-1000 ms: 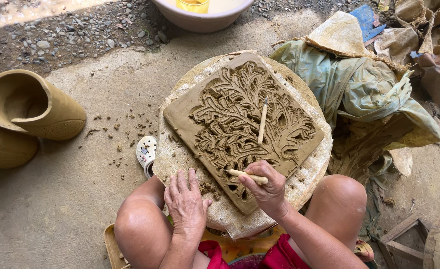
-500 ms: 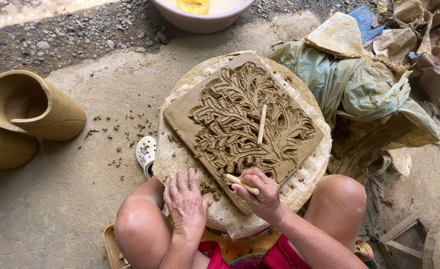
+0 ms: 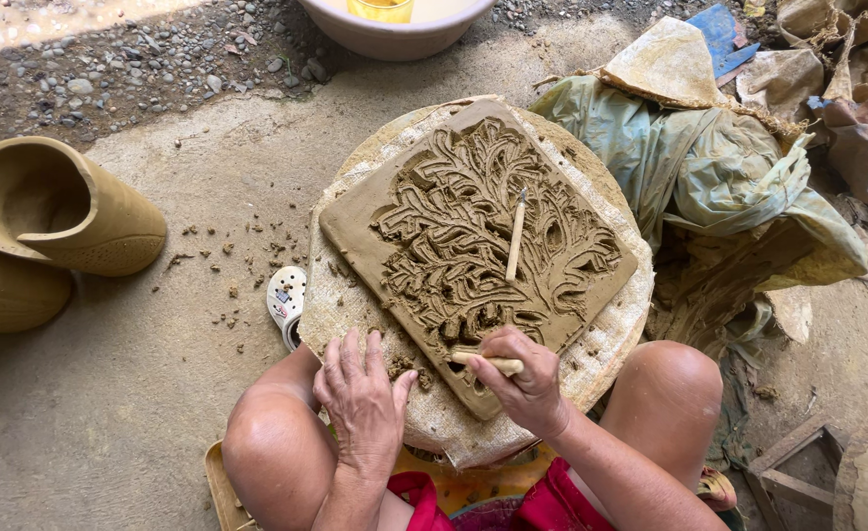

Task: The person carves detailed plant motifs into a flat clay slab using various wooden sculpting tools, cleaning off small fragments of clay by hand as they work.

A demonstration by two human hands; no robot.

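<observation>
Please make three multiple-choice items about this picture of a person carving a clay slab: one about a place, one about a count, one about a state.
1. Where does the left hand rest?
A. on the cloth-covered round stand, beside the clay slab
B. inside the clay pot
C. on the plastic sheet

2. How many wooden sticks are seen at the slab?
A. one
B. two
C. four

3. What is the state of the right hand?
A. open and empty
B. closed around a wooden carving tool
C. out of view

Answers: 1 A, its fingers lie flat on the cloth by the slab's edge. 2 B, one loose stick lies on the relief and one is held. 3 B, the fingers wrap the tool at the slab's near corner.
</observation>
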